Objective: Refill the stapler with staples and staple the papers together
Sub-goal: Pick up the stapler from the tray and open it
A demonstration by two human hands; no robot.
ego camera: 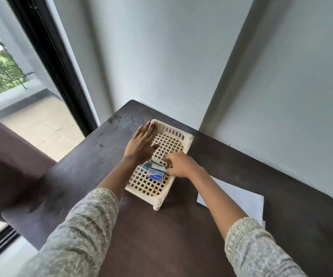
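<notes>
Head view: cream lattice tray (178,134) sits on dark surface (161,232). Stapler (155,165) and blue staple box (156,174) lie inside tray, touching, at its near half. L hand (141,145) flat, fingers spread wide, over tray's left rim. R hand (180,163) fingers pinch stapler's right end. White papers (241,198) lie on surface, right of tray, partly under R forearm.

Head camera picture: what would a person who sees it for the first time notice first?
A cream lattice tray sits mid-table on the dark table. The left hand lies flat over its left rim, and the right hand closes on the stapler beside a blue staple box. White papers lie to the right.
</notes>
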